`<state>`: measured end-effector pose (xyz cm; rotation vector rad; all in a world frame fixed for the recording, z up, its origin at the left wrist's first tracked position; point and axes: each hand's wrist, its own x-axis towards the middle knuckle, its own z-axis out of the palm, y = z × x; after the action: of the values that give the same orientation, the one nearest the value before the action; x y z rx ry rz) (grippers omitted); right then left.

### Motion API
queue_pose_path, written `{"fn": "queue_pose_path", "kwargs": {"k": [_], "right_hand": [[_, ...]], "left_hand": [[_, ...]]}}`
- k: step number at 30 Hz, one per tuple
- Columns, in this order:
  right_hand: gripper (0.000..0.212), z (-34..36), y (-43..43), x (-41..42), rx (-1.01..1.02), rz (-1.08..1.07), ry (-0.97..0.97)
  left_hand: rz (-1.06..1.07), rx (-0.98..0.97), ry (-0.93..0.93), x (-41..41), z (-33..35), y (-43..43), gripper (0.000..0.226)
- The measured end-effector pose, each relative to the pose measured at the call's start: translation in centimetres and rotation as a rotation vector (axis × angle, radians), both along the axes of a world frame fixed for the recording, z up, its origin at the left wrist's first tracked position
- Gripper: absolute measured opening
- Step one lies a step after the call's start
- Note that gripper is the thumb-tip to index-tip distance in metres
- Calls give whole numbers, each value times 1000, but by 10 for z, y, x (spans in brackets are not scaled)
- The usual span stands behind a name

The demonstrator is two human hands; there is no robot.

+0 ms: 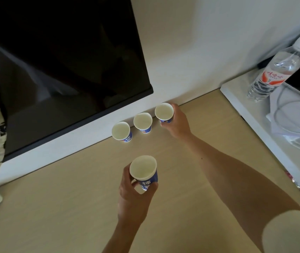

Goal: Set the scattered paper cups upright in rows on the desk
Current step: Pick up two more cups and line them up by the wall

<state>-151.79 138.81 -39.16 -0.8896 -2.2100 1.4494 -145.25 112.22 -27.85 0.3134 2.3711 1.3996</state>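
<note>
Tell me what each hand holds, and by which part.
The left hand grips the near cup round its lower side wall, mouth up. The right hand grips the row's right-end cup by its side wall, below the rim.

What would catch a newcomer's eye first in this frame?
Both hands hold blue paper cups: the right hand grips the end cup of a three-cup row by the wall, the left hand holds another cup nearer, over the desk. A big dark screen fills the upper left.
</note>
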Motion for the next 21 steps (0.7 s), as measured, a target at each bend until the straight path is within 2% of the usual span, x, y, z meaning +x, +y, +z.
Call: {"fn": "queue_pose_path", "kwargs": {"k": [4, 7, 9, 11, 13, 15, 17, 21], "right_hand": [[85, -2, 0, 16, -87, -60, -57], [85, 0, -18, 54, -52, -102, -110], [72, 8, -33, 82, -59, -1, -101], [61, 23, -45, 105, -237, 202, -92], [65, 42, -53, 119, -367, 462, -97], [71, 58, -61, 124, -328, 620, -89], [77, 70, -68, 124, -293, 643, -52], [80, 79, -68, 124, -227, 554, 20]], "left_hand": [[0, -18, 6, 2, 2, -2, 68], [21, -32, 10, 1, 8, 1, 67], [17, -46, 22, 0, 14, 7, 67], [7, -36, 43, -1, 17, 13, 68], [-1, -16, 38, -3, 18, 18, 68], [-29, 12, 14, -5, 19, 25, 67], [-58, 33, -19, -7, 20, 32, 66], [-86, 96, -120, -8, 20, 44, 64]]}}
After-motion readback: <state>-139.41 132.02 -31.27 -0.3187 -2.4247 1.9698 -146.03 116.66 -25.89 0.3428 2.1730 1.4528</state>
